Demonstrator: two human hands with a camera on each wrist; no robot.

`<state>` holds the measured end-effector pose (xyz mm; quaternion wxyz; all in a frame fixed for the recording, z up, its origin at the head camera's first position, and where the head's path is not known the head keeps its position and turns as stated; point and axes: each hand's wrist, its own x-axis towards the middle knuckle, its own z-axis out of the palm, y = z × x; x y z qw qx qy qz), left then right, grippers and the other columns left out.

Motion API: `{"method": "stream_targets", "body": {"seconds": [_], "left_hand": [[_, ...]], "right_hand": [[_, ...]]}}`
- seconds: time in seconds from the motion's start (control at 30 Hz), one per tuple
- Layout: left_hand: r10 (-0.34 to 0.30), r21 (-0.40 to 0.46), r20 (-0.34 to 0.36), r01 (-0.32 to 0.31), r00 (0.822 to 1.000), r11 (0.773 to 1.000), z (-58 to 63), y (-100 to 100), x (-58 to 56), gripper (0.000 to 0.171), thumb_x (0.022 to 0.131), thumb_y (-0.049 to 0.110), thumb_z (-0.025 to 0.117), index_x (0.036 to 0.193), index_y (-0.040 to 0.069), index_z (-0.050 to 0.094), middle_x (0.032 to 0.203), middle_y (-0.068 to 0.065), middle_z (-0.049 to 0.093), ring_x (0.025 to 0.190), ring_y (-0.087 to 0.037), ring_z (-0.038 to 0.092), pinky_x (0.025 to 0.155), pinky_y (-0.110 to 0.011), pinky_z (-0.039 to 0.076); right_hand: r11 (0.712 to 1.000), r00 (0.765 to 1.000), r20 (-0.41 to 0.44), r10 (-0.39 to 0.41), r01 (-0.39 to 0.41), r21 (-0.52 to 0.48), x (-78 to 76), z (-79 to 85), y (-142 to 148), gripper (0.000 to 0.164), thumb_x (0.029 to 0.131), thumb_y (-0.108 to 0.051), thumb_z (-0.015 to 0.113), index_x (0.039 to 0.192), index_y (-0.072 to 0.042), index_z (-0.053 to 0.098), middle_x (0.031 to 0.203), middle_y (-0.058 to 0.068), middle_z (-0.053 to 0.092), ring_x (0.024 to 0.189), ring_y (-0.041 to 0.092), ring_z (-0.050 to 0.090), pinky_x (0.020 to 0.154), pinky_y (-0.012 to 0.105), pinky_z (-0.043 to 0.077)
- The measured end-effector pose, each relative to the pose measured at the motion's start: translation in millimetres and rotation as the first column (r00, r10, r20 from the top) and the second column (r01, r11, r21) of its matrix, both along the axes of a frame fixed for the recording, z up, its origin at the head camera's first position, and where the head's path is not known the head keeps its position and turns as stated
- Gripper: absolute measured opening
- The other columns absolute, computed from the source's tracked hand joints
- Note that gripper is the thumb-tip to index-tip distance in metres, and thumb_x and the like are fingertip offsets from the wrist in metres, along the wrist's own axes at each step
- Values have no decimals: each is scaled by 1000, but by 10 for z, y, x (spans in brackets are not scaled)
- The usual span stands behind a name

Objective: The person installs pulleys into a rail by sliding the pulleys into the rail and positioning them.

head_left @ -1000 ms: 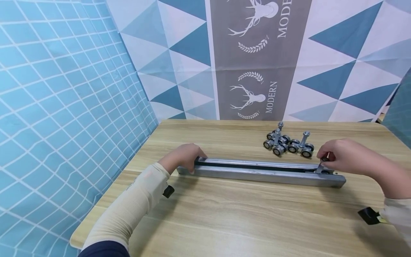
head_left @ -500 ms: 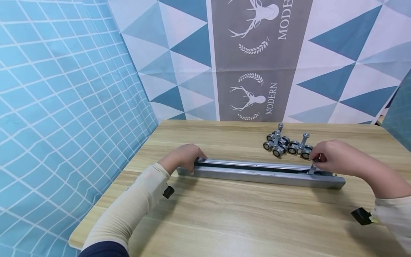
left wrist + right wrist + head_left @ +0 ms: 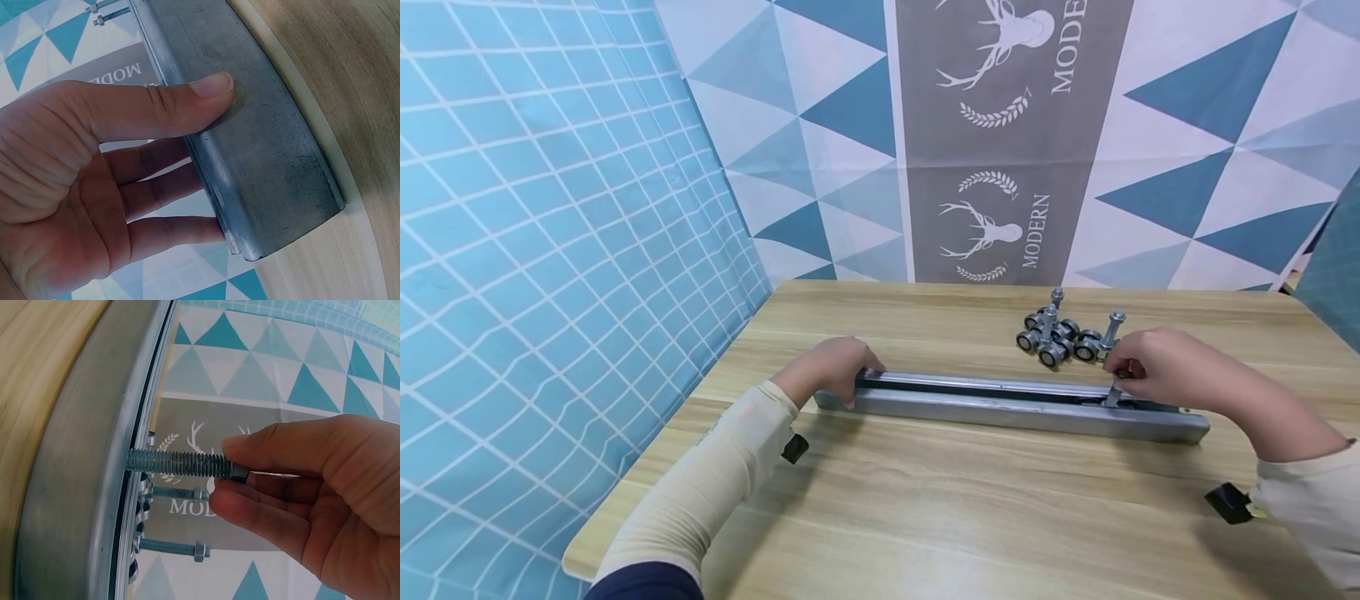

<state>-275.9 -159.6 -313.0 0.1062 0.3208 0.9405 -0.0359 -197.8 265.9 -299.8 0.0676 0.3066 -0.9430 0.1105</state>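
Note:
A grey metal channel rail (image 3: 985, 403) lies on the table with its slot facing up. At its left end my left hand (image 3: 841, 365) grips it; in the left wrist view the thumb presses the near side wall and the fingers reach over to the far side. A roller trolley (image 3: 1112, 399) sits in the slot near the right end, its wheels mostly hidden inside. My right hand (image 3: 1176, 367) pinches the top of the trolley's threaded bolt (image 3: 181, 464), at the dark nut (image 3: 239, 472), between thumb and fingers.
Several more roller trolleys (image 3: 1049, 333) with upright bolts stand on the wooden table (image 3: 925, 500) behind the rail, close to my right hand. A patterned cloth (image 3: 820, 150) hangs behind the table, and a blue grid curtain (image 3: 550, 250) hangs at the left.
My right hand has moved left along the rail, and the trolley has slid left in the slot with it. My left hand and the rail have stayed in place.

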Motion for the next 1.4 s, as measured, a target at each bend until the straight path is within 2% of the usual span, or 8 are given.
{"method": "stream_targets", "body": {"seconds": [0.27,0.6,1.03,1.4], "left_hand": [[15,2,6,-15,1000,1000,-6,-5,-2,69,61,0,90,125,14,68,123,-1,66,110,-20,61,95,-35,47],[-7,-5,-4,7,1000,1000,-11,-10,-27,70,61,1,89,126,14,68,122,-1,67,108,-19,61,93,-36,48],[-2,-8,-2,2,1000,1000,4,-13,3,70,62,2,89,127,15,67,123,-1,66,107,-20,62,93,-37,49],[-3,-8,-7,2,1000,1000,0,-15,-4,70,62,2,89,126,16,67,122,0,66,108,-20,62,93,-37,49]], "right_hand": [[1000,1000,-6,10,-10,9,-11,16,-96,13,76,0,78,86,-8,75,78,-6,63,61,3,45,56,27,47],[997,996,-35,77,-76,23,-59,41,-212,14,76,-1,79,84,-11,75,74,-9,61,60,1,44,56,26,48],[995,994,-43,100,-100,-1,-84,33,-374,14,76,1,79,86,-7,76,82,-2,67,61,1,48,55,24,48],[993,993,-35,116,-117,-9,-104,35,-482,13,77,1,78,86,-7,75,80,-2,67,61,2,47,55,24,47]]}}
